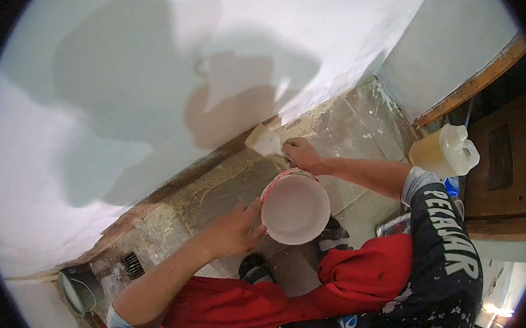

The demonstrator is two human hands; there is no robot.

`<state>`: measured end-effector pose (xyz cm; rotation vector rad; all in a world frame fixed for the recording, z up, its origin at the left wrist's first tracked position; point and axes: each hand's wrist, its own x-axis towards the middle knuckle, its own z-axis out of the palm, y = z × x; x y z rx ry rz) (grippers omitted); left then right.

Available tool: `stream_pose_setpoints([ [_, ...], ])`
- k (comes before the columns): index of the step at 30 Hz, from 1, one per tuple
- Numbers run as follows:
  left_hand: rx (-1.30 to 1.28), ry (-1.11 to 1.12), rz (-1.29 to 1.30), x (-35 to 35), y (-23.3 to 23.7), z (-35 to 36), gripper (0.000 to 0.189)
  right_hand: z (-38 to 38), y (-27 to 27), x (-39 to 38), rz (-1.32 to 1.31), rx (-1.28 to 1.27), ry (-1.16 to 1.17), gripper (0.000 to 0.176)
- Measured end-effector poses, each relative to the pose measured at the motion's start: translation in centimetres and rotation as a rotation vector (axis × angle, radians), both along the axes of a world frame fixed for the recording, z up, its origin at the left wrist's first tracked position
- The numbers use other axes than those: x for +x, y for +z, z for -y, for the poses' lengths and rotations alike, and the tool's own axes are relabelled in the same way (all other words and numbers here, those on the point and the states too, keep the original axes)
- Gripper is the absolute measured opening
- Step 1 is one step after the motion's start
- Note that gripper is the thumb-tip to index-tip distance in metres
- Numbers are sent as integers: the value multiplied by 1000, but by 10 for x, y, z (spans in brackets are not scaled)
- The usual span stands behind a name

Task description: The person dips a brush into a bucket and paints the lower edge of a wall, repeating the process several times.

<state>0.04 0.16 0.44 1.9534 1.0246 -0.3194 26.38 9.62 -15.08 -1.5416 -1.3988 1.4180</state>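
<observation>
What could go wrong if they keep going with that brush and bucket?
Maybe these things:
The bucket might slip, since the left hand seems to hold it by one side, and a foot looks close below.
The brush in the right hand could smear the floor, because it's near the wall's bottom edge.
The right elbow might bump the jug if it swings out; they look close together.
</observation>
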Motion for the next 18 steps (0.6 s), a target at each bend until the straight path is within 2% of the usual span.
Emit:
stream_pose_setpoints([
  [2,19,-20,17,-1,1,0,65,-4,3,6,-40,-250,-138,27],
  [3,20,-19,17,-2,0,1,65,-6,-2,10,-41,-249,-137,27],
  [5,53,-9,32,-4,-4,3,65,-9,-12,21,87,-316,-314,27],
  [6,53,-9,34,-3,-3,3,65,-11,-15,28,88,-315,-315,27],
  [8,48,-25,10,-3,-2,2,66,-17,-22,42,94,-424,-462,27],
  [9,50,-26,12,-3,-2,2,66,-21,-21,49,95,-423,-463,27],
  [11,30,-36,4,-3,-4,1,66,-30,-20,61,92,-401,-300,29],
  [12,30,-37,7,-2,-3,1,66,-33,-10,61,95,-401,-301,29],
  [14,39,-24,28,-1,-1,1,65,-35,18,55,182,-242,-352,27],
  [15,38,-22,26,-1,-1,2,65,-32,14,56,181,-244,-350,27],
  [17,31,-15,1,-2,-1,2,65,-20,-2,59,-94,-47,-416,28],
  [18,29,-12,1,-2,0,2,65,-16,-6,59,-94,-49,-413,28],
])
